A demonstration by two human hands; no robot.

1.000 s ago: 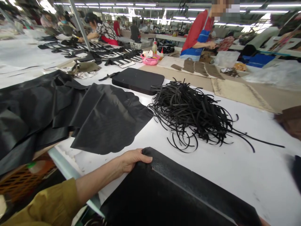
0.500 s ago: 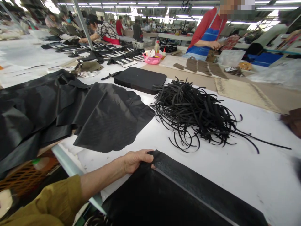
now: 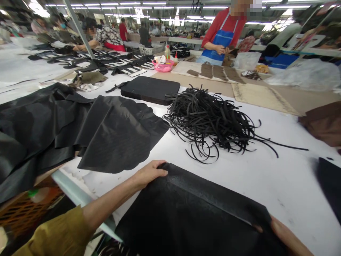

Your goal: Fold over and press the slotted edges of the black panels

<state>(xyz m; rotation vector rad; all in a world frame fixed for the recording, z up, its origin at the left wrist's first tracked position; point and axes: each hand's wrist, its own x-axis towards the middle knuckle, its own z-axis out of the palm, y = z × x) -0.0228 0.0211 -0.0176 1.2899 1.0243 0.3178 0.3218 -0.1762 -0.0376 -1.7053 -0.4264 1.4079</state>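
Note:
A black leather-like sheet [image 3: 186,217] with a folded strip along its far edge lies at the table's near side. My left hand [image 3: 152,172] pinches the sheet's far left corner, thumb on top. At the right end of the fold, my right hand [image 3: 282,230] grips the sheet, with most of its fingers hidden behind the material and a fingertip showing under the fold. Beyond the sheet sits a tangled heap of thin black strips [image 3: 213,119].
More black sheets [image 3: 119,133] hang over the table edge at left. A black padded slab [image 3: 150,89] and pink basket [image 3: 163,66] stand further back. Dark pieces [image 3: 331,188] lie at right. A co-worker in a blue apron [image 3: 217,44] stands across the table.
My right hand has come into view and now grips the sheet's right end. The gap along the fold has narrowed near my left hand, which still holds its corner. The view has shifted right.

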